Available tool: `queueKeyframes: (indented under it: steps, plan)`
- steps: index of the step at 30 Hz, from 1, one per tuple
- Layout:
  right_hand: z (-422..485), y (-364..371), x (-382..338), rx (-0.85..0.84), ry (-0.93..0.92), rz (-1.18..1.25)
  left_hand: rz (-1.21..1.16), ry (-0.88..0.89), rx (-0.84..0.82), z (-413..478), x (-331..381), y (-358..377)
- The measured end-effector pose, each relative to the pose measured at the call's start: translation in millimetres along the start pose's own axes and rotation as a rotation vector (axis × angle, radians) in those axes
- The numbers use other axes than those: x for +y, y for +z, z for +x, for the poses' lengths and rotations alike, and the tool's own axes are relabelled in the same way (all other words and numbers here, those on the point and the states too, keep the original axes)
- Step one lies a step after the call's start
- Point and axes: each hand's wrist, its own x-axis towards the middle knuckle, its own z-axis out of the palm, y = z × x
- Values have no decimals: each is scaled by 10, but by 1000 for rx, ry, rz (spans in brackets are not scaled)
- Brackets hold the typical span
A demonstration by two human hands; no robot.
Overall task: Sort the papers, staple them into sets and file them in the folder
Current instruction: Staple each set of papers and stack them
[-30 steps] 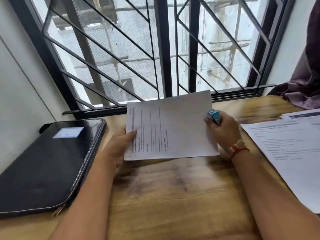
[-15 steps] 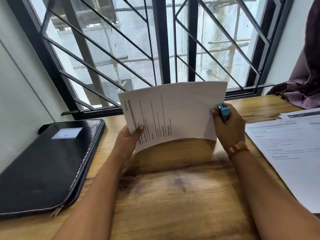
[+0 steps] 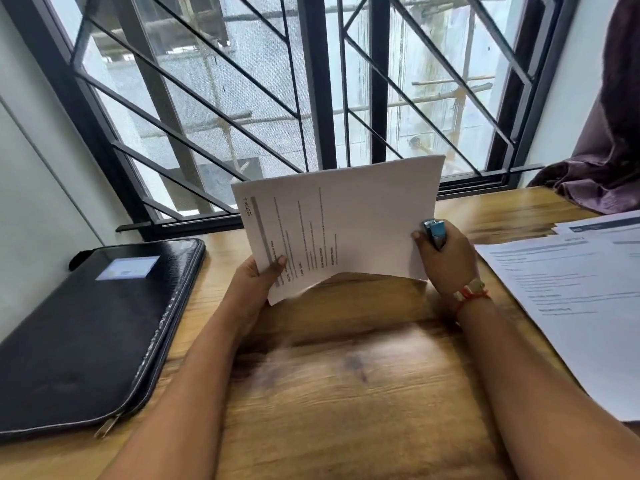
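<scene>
A set of white printed papers [image 3: 346, 220] is raised off the wooden table, turned sideways with its heading at the left. My left hand [image 3: 258, 282] pinches its lower left corner, thumb on the front. My right hand [image 3: 446, 258] grips a small blue stapler [image 3: 435, 233] and also steadies the papers' right edge. A closed black zip folder [image 3: 86, 327] lies flat at the left. More printed papers [image 3: 571, 289] are spread on the table at the right.
The wooden table [image 3: 346, 375] runs to a barred window [image 3: 311, 98] at the back. A white wall stands at the left. A dark purple curtain [image 3: 606, 150] hangs at the far right corner, its end resting on the table.
The papers were lifted from lying flat on the table to standing up between both hands, and they have tilted a little further since half a second ago.
</scene>
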Motion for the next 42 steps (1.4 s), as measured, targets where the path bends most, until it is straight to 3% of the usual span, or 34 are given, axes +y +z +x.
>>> queueKeyframes:
  steps: [9,14,16,21,23,35,42]
  plan:
    - [47,-64,-2,-10,95,65,-164,-44,-67,-17,37,43]
    - [-43,-88,-166,271,21,-52,-228,-49,-57,-25,54,74]
    - [-152,-57,-338,183,34,47,-252,-41,-49,-15,51,82]
    - [-728,279,-748,-503,324,383,-339,8,-16,-8,61,187]
    - [-894,395,-813,-589,371,421,-356,31,-33,-33,77,251]
    - [-970,494,-893,-475,566,666,-425,17,-141,-104,64,437]
    - [-981,507,-888,-465,549,719,-500,-37,-132,-155,132,470]
